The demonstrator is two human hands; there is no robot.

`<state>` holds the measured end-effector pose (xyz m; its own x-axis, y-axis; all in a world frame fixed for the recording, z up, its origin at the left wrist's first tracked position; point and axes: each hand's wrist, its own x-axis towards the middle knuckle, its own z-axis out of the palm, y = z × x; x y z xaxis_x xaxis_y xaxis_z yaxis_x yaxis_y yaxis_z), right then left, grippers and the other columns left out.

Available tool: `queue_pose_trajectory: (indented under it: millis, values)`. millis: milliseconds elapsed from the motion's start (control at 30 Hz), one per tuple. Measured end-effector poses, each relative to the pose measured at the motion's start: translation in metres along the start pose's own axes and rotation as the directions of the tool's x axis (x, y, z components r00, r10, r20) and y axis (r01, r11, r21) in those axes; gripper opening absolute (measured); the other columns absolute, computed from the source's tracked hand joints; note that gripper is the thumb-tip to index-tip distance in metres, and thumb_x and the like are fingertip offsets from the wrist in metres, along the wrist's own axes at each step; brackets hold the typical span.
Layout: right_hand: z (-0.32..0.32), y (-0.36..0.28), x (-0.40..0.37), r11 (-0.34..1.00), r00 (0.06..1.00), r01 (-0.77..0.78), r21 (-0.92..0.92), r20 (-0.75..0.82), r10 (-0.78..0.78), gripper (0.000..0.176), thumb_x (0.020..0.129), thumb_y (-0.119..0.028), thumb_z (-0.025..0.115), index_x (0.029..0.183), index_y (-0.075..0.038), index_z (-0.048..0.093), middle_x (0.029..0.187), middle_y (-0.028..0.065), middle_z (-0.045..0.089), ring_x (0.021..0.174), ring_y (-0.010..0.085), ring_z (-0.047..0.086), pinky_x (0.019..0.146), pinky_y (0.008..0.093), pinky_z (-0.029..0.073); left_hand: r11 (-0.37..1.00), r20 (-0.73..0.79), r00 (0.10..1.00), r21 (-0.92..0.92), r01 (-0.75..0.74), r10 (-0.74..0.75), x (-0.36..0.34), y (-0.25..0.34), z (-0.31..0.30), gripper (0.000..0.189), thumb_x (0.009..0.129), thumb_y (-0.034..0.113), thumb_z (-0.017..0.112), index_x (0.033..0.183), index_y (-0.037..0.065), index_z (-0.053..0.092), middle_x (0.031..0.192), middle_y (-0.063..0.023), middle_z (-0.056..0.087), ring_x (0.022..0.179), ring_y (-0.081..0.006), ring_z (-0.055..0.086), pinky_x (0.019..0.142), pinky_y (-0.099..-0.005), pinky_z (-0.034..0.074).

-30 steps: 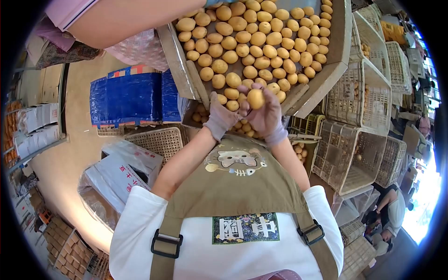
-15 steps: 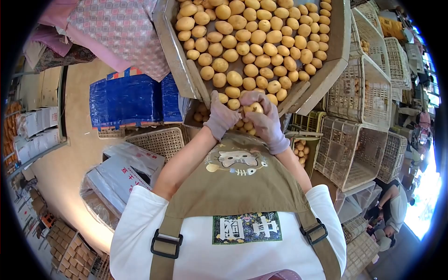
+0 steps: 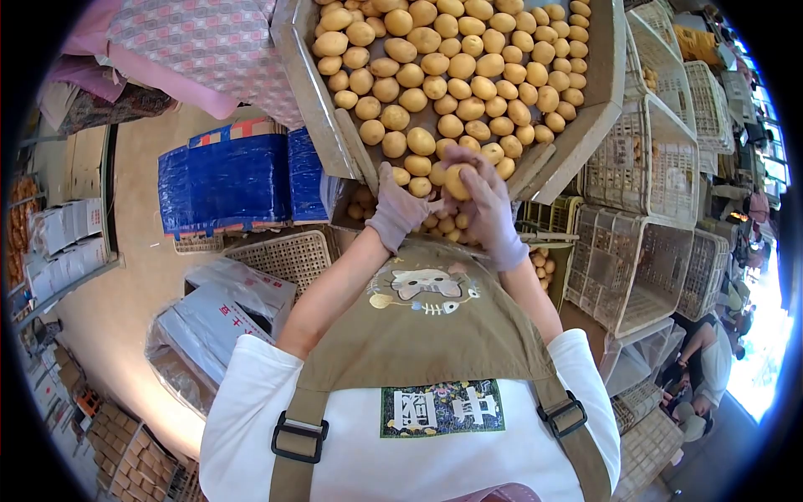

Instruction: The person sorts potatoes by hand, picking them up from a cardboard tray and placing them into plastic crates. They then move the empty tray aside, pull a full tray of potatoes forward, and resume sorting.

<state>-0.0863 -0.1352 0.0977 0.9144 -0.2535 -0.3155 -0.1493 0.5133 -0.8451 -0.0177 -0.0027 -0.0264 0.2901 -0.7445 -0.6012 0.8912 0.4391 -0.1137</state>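
Note:
A wide tray (image 3: 330, 99) with raised sides holds many yellow potatoes (image 3: 449, 125) in front of me and narrows to an opening at my end. My right hand (image 3: 485, 205), in a pale mauve glove, is closed round one potato (image 3: 457, 181) just above that opening. At the opening's left side is my left hand (image 3: 399, 211), gloved alike. Its fingers are spread, one pointing up along the tray edge and another towards the right hand, and I see nothing held in it. More potatoes (image 3: 446, 224) lie below the hands, close to my apron.
Stacked plastic crates (image 3: 606, 259) stand on the right, some with potatoes. On the left are a blue wrapped stack (image 3: 222, 180), a woven crate (image 3: 288, 255) and a plastic-covered carton (image 3: 209, 322). Patterned cloth (image 3: 201, 50) hangs at upper left. Another person (image 3: 703, 360) is at far right.
My right hand has turned and drawn slightly to the right with the potato, which now shows more between the fingers. My left hand stays almost in the same place.

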Motion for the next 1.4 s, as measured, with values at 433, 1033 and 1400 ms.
queue_pose_trajectory:
  millis: [433,1033,1400]
  values:
    - [-0.069,0.003,0.024,-0.331,0.97,0.101,-0.938,0.166,-0.177,0.049,0.093,-0.04,0.06,0.139,-0.022,0.058,0.147,0.0141,0.051,0.135,0.0389,0.046,0.114,0.0576,0.028,0.893,0.057,0.991,0.429,-0.137,0.124,-0.007,0.002,-0.016,0.064,0.1,0.054,0.042,0.148,0.014,0.035,0.154,-0.0086,0.041,0.143,-0.026,0.036,0.118,-0.0565,0.027]
    - [-0.066,0.049,0.062,-0.423,0.918,0.246,-0.872,0.35,-0.188,0.077,0.085,-0.067,0.064,0.154,-0.045,0.036,0.164,0.0047,0.029,0.153,0.0337,0.02,0.122,0.0597,0.007,0.969,-0.098,0.988,0.206,0.138,-0.12,-0.001,0.038,0.043,0.097,0.087,0.081,0.032,0.161,0.021,0.017,0.168,-0.011,0.015,0.152,-0.041,0.015,0.117,-0.0693,0.012]
    - [-0.063,0.052,0.06,-0.47,0.918,0.189,-0.862,0.325,-0.227,0.075,0.086,-0.068,0.061,0.153,-0.045,0.037,0.163,0.0061,0.031,0.152,0.0316,0.023,0.121,0.0588,0.01,0.694,-0.376,0.911,0.702,0.161,0.169,-0.07,-0.017,-0.015,0.105,0.09,0.073,0.051,0.163,0.015,0.002,0.171,-0.0106,0.003,0.156,-0.0292,0.005,0.117,-0.0628,0.013]
